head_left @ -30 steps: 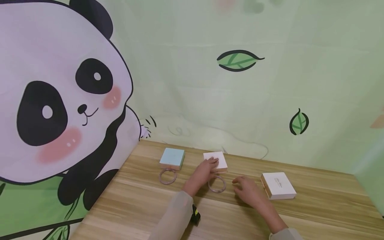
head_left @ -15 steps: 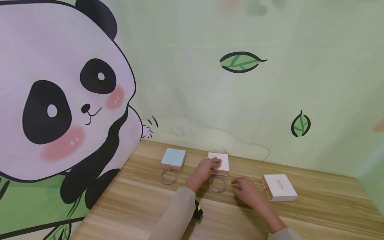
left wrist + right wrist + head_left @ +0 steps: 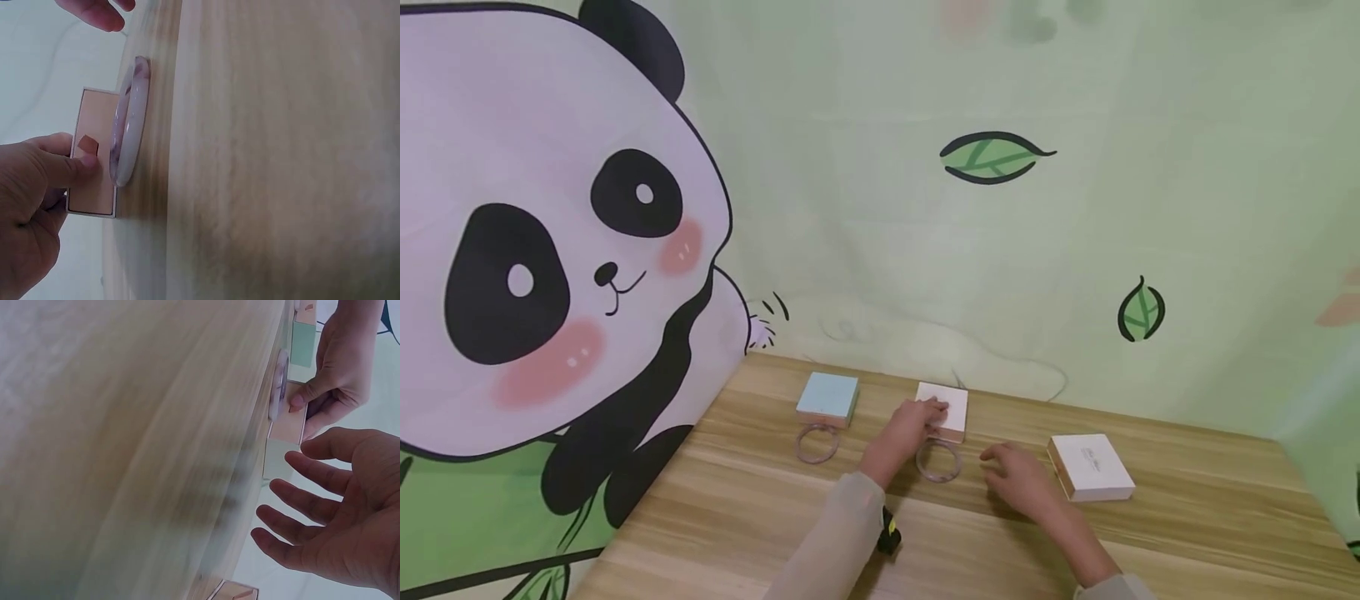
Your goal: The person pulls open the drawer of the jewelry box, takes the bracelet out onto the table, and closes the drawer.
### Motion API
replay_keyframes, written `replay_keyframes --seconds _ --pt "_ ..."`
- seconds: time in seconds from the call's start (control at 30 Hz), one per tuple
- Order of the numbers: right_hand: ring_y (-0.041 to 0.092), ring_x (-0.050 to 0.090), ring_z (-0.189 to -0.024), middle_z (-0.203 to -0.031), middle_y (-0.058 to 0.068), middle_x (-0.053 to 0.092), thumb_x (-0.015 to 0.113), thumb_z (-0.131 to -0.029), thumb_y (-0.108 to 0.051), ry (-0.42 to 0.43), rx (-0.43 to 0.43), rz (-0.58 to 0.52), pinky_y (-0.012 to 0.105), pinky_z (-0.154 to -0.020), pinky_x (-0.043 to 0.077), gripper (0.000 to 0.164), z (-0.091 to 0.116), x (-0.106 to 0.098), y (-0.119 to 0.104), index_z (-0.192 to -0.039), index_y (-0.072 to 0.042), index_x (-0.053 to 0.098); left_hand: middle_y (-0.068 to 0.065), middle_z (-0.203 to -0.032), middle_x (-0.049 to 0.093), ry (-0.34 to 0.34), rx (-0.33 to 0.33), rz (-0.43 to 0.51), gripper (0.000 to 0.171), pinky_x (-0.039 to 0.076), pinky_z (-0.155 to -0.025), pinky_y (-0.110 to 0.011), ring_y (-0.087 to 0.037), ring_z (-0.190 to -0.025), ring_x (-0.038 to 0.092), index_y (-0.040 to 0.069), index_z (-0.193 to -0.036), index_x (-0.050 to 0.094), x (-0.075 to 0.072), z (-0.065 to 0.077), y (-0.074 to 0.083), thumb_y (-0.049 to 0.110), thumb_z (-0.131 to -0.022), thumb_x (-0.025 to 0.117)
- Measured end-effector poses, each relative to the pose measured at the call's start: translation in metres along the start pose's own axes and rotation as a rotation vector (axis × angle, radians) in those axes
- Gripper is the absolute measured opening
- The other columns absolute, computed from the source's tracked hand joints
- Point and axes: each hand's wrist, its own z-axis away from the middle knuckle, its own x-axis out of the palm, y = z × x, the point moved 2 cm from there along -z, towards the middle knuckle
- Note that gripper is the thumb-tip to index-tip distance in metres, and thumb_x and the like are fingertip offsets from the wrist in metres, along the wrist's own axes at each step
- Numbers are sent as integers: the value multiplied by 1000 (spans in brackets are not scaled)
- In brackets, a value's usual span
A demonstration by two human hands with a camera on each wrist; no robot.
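A small white box (image 3: pixel 956 407) sits near the back of the table with its pinkish front side facing me. My left hand (image 3: pixel 906 435) grips it, fingers over the lid; in the left wrist view the thumb (image 3: pixel 86 164) presses the front side beside a small orange-brown tab (image 3: pixel 88 144). Right in front of that box lies a pale purple marbled bangle (image 3: pixel 132 140). My right hand (image 3: pixel 1021 477) is held over the table right of the bangle, touching nothing. Its fingers (image 3: pixel 306 501) are spread and slightly bent in the right wrist view.
Farther left stands a light blue box (image 3: pixel 829 394), with a second bangle (image 3: pixel 815 462) lying at its front. A larger white box (image 3: pixel 1093 468) with small lettering lies beyond my right hand. Behind the wooden table (image 3: pixel 715 508) hangs a green panda-print backdrop (image 3: pixel 865 208).
The white box under my left hand has turned slightly clockwise. My right hand has hardly moved, and the bangles lie where they were.
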Motion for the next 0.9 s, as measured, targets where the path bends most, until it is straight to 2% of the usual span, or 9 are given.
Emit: replay_keyframes --seconds 0.1,0.17,0.27,0.33,0.5,0.57,0.67,0.73,0.9 --pt "43 66 -108 -116 22 68 71 -91 -7 6 -1 4 56 -94 53 20 2 -1 2 -110 -1 72 -8 -142 62 -6 -6 -52 40 47 -109 -39 -28 -137 52 4 -131 67 1 2 1 -3 -91 71" --pt "43 66 -107 -116 22 68 71 -90 -7 11 -6 9 56 -92 54 20 3 -1 3 -109 -1 72 -11 -143 60 4 18 -105 40 45 -111 -41 -32 -138 51 3 -130 66 1 4 0 -1 -91 72" --pt "42 66 -107 -116 22 68 72 -90 -7 20 -8 17 56 -93 54 20 4 -4 5 -109 -1 72 -14 -141 60 52 77 -196 35 42 -113 -46 -38 -138 49 2 -125 66 -1 11 -2 6 -91 75" --pt "42 66 -109 -116 22 68 72 -90 -7 24 -7 16 56 -94 53 20 6 -6 6 -109 -1 72 -17 -142 58 78 85 -233 35 41 -114 -51 -42 -138 48 2 -124 66 -6 20 -3 8 -91 75" --pt "42 65 -113 -117 20 70 71 -88 -5 26 -36 16 55 -97 51 23 8 -11 6 -111 -1 72 -23 -146 53 70 -26 -195 43 37 -115 -57 -47 -139 44 -2 -134 59 -20 49 -6 1 -92 69" --pt "41 64 -113 -117 19 70 72 -88 -5 18 -50 27 55 -98 51 24 9 -12 6 -112 -2 72 -25 -147 51 53 -41 -179 46 37 -115 -56 -48 -139 44 -2 -138 56 -26 59 -3 1 -93 66" --pt "41 64 -113 -118 18 70 73 -88 -5 9 -66 46 56 -97 51 24 12 -13 6 -112 -2 72 -26 -145 52 42 3 -172 49 40 -114 -53 -47 -137 46 -4 -141 53 -30 73 5 3 -94 64" --pt "41 64 -114 -119 18 70 73 -88 -5 10 -63 43 56 -97 51 24 16 -15 7 -113 -2 72 -25 -142 54 43 57 -186 49 42 -112 -51 -45 -135 50 -5 -140 54 -31 81 14 3 -93 63" --pt "43 64 -114 -121 20 68 72 -89 -3 55 -53 15 57 -93 53 26 25 -20 13 -115 -2 71 -22 -139 58 24 156 -220 47 47 -109 -48 -38 -131 55 -5 -137 56 -22 94 41 4 -92 63"
